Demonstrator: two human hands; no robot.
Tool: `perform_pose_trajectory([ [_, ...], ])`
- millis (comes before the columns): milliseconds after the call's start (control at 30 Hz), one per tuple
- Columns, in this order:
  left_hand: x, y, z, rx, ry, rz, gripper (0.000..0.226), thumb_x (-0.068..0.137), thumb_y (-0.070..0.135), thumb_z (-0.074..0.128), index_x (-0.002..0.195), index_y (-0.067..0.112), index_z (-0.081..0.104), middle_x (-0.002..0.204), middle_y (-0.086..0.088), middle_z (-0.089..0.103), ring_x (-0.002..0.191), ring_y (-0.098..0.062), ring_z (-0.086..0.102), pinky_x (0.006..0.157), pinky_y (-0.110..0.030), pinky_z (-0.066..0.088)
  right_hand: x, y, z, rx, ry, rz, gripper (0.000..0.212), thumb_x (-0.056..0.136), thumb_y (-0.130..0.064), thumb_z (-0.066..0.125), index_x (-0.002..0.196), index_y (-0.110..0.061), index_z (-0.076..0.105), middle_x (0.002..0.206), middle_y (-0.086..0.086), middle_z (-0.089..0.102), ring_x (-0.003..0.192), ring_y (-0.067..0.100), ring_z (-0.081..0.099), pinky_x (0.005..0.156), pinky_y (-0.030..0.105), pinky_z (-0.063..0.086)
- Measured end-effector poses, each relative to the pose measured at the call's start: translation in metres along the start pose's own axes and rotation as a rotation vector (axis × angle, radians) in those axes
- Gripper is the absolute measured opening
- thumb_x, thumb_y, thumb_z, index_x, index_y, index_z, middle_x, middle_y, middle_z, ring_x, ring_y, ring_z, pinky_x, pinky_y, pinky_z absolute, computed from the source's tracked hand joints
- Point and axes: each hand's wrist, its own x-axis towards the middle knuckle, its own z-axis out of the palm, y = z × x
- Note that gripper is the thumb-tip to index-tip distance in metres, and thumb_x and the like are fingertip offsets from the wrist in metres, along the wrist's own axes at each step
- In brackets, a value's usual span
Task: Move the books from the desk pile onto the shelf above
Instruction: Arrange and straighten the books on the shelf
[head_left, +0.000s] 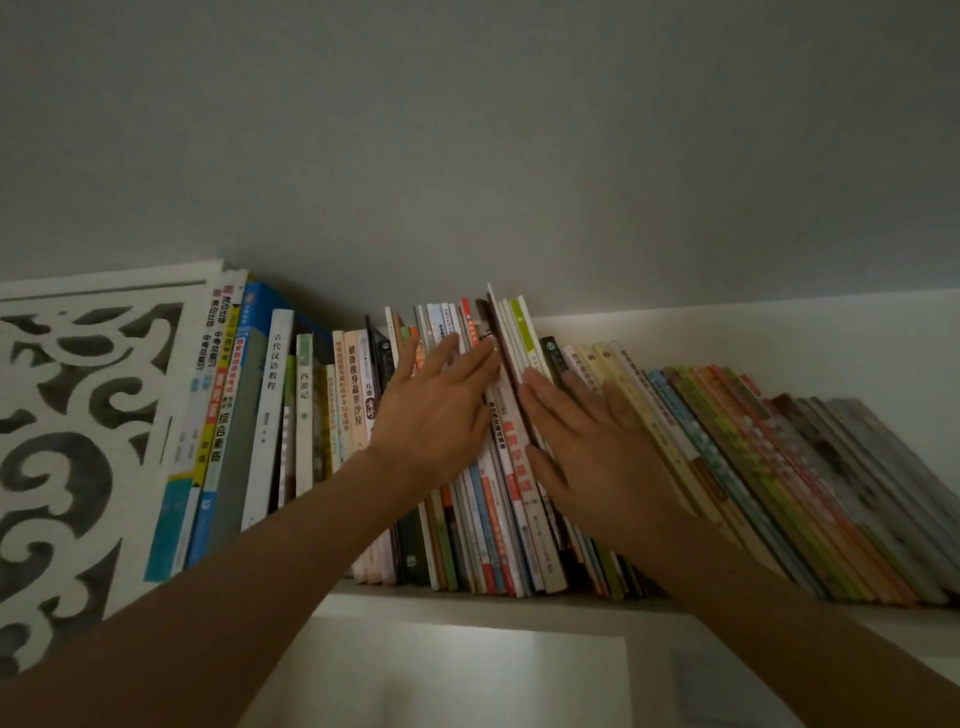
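Hands (511, 431) against shelf (467, 597) books (498, 467)

Single head-worn, wide-angle view, tilted upward and forward from below the shelf (519, 605). The lens sits close: both forearms enter from 7 and 5 o'clock, and the left hand (434, 410) and right hand (589, 457) reach the frame's centre. The row of books (727, 467) spans 9 to 3 o'clock across the lower half. The plain ceiling (467, 130) fills the upper half, toward 12 o'clock. A carved white panel (78, 415) bounds the view at 9 o'clock. Wide-angle curvature bends straight edges near the margins. No second view is provided.
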Motion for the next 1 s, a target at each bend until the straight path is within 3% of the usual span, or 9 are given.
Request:
perform_pose_trajectory([
  [100,0.008,0.002,0.004,-0.223,0.059,-0.015,0.050,0.098,0.029,0.028,0.147,0.025,0.024,0.154,0.005,0.022,0.143,-0.022,0.008,0.115,-0.041,-0.003,0.008,-0.001,-0.005,0.018,0.078,-0.006,0.048,0.090,-0.041,0.041,0.125,-0.014,0.059,0.131,0.004,0.058,0.121,0.025,0.053,0.103,0.043,0.035],
  [233,0.011,0.007,0.009,-0.445,0.290,-0.137,0.045,0.094,0.021,0.045,0.138,0.019,0.043,0.149,-0.008,0.029,0.139,-0.024,0.021,0.113,-0.038,0.014,0.011,0.000,0.001,0.237,0.071,0.061,0.049,0.088,-0.041,0.049,0.128,-0.013,0.049,0.141,0.007,0.045,0.130,0.029,0.040,0.104,0.046,0.036],
  [467,0.033,0.018,0.015,-0.289,0.174,-0.296,0.063,0.090,0.043,0.022,0.148,0.020,0.020,0.157,-0.013,-0.002,0.144,-0.027,-0.004,0.114,-0.042,-0.006,0.012,0.006,0.015,0.225,0.116,0.051,0.046,0.089,-0.037,0.032,0.132,-0.024,0.040,0.145,0.004,0.038,0.135,0.028,0.032,0.107,0.043,0.030],
  [533,0.040,0.021,0.017,-0.270,0.120,-0.314,0.064,0.093,0.042,0.027,0.149,0.016,0.015,0.157,-0.014,-0.009,0.144,-0.028,-0.009,0.114,-0.043,-0.007,0.010,0.007,0.017,0.219,0.124,0.040,0.047,0.090,-0.037,0.032,0.135,-0.024,0.040,0.147,0.002,0.036,0.135,0.027,0.032,0.107,0.039,0.025],
  [600,0.044,0.021,0.016,-0.289,0.097,-0.323,0.062,0.094,0.038,0.034,0.148,0.013,0.019,0.157,-0.013,-0.010,0.144,-0.028,-0.009,0.115,-0.044,-0.006,0.009,0.009,0.019,0.213,0.133,0.030,0.048,0.092,-0.037,0.032,0.137,-0.024,0.040,0.148,0.001,0.035,0.137,0.025,0.030,0.108,0.036,0.021],
  [700,0.050,0.018,0.009,-0.360,0.131,-0.341,0.049,0.093,0.032,0.039,0.135,0.006,0.042,0.157,-0.012,-0.005,0.144,-0.027,-0.009,0.115,-0.044,-0.005,0.008,0.011,0.020,0.220,0.160,0.023,0.045,0.093,-0.037,0.034,0.134,-0.023,0.044,0.148,0.002,0.037,0.137,0.026,0.030,0.108,0.036,0.023],
  [833,0.053,0.015,-0.006,-0.456,0.167,-0.331,0.051,0.083,0.036,0.030,0.103,0.002,0.063,0.151,-0.013,0.018,0.142,-0.026,0.009,0.116,-0.044,0.008,0.008,0.010,0.021,0.243,0.179,0.018,0.043,0.093,-0.035,0.036,0.132,-0.024,0.047,0.148,0.002,0.037,0.138,0.026,0.030,0.107,0.036,0.024],
  [933,0.050,0.011,-0.014,-0.556,0.237,-0.344,0.043,0.082,0.030,0.032,0.100,0.003,0.061,0.140,-0.011,0.030,0.133,-0.023,0.024,0.109,-0.035,0.020,0.008,0.010,0.021,0.267,0.189,0.018,0.043,0.092,-0.035,0.035,0.132,-0.024,0.047,0.148,0.002,0.037,0.138,0.026,0.029,0.108,0.038,0.023],
  [1000,0.049,0.009,-0.025,-0.630,0.322,-0.350,0.029,0.087,0.025,0.037,0.098,0.006,0.055,0.128,-0.007,0.035,0.119,-0.018,0.037,0.096,-0.024,0.030,0.008,0.010,0.022,0.274,0.183,0.021,0.043,0.092,-0.034,0.035,0.132,-0.024,0.047,0.148,0.002,0.038,0.138,0.025,0.028,0.109,0.038,0.021],
])
